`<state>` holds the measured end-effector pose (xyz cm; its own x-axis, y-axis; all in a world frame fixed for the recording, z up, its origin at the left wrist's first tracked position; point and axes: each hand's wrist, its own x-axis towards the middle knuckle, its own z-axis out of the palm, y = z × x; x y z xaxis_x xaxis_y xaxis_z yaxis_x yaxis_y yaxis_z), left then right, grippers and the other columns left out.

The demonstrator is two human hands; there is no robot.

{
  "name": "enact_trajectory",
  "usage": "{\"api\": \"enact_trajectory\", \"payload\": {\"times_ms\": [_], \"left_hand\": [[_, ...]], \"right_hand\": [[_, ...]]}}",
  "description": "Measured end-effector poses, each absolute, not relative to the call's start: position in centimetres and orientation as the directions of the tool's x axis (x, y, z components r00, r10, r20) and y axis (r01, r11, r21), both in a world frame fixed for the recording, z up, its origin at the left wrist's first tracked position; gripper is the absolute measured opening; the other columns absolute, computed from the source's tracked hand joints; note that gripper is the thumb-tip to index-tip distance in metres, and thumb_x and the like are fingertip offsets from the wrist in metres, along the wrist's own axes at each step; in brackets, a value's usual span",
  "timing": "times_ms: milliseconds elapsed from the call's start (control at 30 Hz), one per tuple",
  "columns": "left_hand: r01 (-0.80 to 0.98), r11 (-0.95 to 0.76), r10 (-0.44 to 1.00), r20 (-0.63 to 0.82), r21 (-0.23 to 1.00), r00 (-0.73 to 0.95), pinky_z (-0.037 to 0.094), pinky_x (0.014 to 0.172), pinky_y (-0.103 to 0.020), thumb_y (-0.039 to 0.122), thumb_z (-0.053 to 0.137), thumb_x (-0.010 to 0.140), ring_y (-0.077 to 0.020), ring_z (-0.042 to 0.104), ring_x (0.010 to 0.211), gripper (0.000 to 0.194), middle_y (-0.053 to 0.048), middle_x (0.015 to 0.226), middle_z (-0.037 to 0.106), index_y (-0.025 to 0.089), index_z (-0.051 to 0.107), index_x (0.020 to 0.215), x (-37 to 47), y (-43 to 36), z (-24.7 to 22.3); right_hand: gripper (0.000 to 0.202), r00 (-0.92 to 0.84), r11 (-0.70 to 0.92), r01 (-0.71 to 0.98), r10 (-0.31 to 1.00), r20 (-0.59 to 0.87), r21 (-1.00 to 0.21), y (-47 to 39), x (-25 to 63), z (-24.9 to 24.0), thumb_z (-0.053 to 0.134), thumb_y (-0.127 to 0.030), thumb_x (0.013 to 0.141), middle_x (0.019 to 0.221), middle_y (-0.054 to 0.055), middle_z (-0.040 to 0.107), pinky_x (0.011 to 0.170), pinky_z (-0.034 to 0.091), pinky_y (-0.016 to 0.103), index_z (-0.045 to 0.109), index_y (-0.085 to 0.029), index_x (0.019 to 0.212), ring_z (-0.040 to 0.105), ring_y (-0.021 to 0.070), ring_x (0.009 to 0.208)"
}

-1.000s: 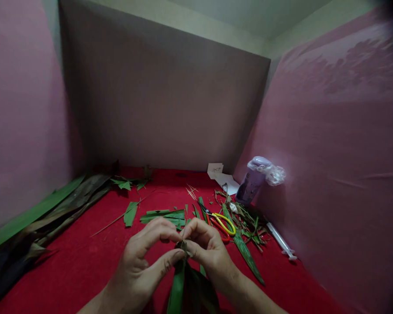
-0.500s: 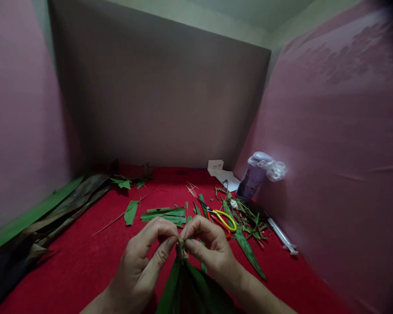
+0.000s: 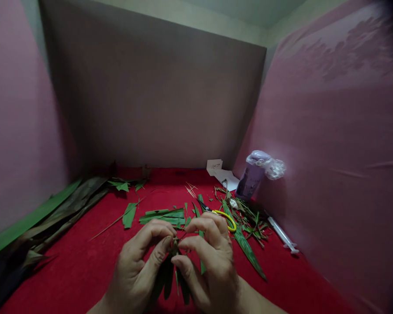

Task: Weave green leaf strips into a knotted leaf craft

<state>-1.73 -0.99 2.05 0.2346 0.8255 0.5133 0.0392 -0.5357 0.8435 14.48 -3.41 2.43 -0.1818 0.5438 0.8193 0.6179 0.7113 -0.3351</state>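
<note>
At the near middle, my left hand pinches the brownish knotted top of a leaf bundle between thumb and forefinger. Dark green blades hang down from that knot between the hands. My right hand is at the knot's right side, its thumb and fingers spread apart around it; whether a fingertip holds a thin strand there is too small to tell. Just beyond the right hand lie yellow-handled scissors, partly covered by its fingers.
Cut green leaf pieces lie on the red cloth. Long leaves line the left side. To the right are a heap of scraps, a purple cup and a syringe. White papers and thin sticks lie farther back.
The fingers of my right hand have spread from their pinch at the knot and now cover more of the scissors. The hanging blades have turned and look narrower. The view has shifted slightly.
</note>
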Motion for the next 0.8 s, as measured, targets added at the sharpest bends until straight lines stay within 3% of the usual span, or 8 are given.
{"api": "enact_trajectory", "payload": {"times_ms": [267, 633, 800], "left_hand": [[0.038, -0.543, 0.821, 0.521, 0.839, 0.233, 0.050, 0.077, -0.023, 0.013, 0.052, 0.086, -0.0160, 0.060, 0.088, 0.017, 0.001, 0.088, 0.061, 0.028, 0.060, 0.087, -1.79, -1.01, 1.76], [0.100, -0.603, 0.790, 0.575, 0.792, 0.212, 0.049, 0.078, -0.023, 0.010, 0.050, 0.086, -0.0171, 0.059, 0.092, 0.020, 0.000, 0.091, 0.061, 0.027, 0.059, 0.089, -1.84, -0.87, 1.54], [0.113, -0.606, 0.788, 0.575, 0.787, 0.219, 0.048, 0.080, -0.022, 0.011, 0.049, 0.087, -0.0156, 0.059, 0.093, 0.021, 0.001, 0.092, 0.061, 0.029, 0.057, 0.090, -1.97, -0.92, 1.72]], "right_hand": [[0.010, -0.124, 0.684, 0.550, 0.635, 0.763, -0.480, -3.35, 14.23, 2.24, 0.055, -0.011, 0.077, 0.097, 0.006, 0.053, 0.086, 0.036, 0.042, 0.058, -0.019, 0.082, 0.048, 0.0232, 0.097], [0.017, -0.048, 0.700, 0.531, 0.587, 0.808, -0.477, -2.86, 14.06, 2.10, 0.051, -0.004, 0.069, 0.094, 0.004, 0.054, 0.084, 0.037, 0.043, 0.050, -0.020, 0.076, 0.048, 0.0224, 0.094], [0.015, -0.072, 0.693, 0.552, 0.594, 0.801, -0.464, -2.97, 14.34, 2.21, 0.053, -0.007, 0.072, 0.096, 0.005, 0.055, 0.087, 0.036, 0.043, 0.052, -0.020, 0.078, 0.047, 0.0230, 0.097]]}}
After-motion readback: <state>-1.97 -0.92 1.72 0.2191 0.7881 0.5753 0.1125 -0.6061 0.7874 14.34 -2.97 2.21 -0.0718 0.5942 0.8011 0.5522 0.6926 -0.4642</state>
